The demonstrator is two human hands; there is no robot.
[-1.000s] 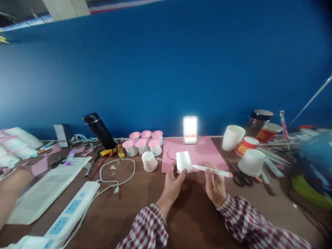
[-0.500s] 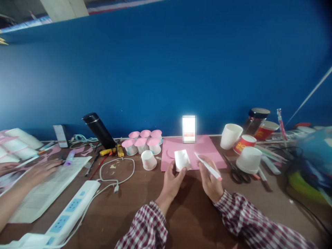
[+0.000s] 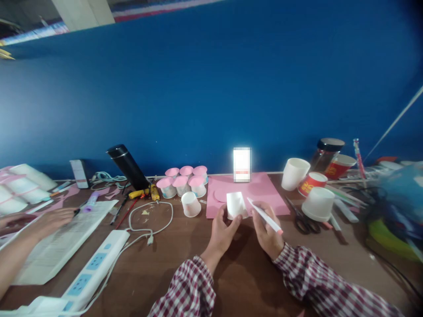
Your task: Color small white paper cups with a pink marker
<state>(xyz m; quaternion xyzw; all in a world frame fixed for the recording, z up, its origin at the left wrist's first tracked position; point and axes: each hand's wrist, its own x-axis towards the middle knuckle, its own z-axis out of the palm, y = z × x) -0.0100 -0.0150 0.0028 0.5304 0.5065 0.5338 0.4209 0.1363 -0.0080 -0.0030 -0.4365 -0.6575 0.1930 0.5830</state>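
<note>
My left hand [image 3: 223,229] is closed around a small white paper cup [image 3: 235,205], held over the near edge of a pink paper sheet [image 3: 264,189]. In my right hand [image 3: 269,233] is a white marker [image 3: 269,219] with a pinkish-red end, its tip close to the cup's right side. Whether the tip touches the cup I cannot tell. A round pink paper piece [image 3: 220,195] lies on the sheet, just left of the cup. Another white paper cup [image 3: 191,204] stands upside down left of the sheet, beside several pink-topped cups [image 3: 181,186].
Black scissors [image 3: 306,225] and an upturned white cup [image 3: 319,203] lie to the right, with red cups [image 3: 312,184] behind. On the left are a power strip [image 3: 95,264], a white cable [image 3: 150,237], a black flask [image 3: 127,165] and another person's hand [image 3: 49,224] on printed paper.
The cup in my left hand has shifted slightly right, nearer the marker. My right hand has moved slightly left. The other person's hand has shifted a little.
</note>
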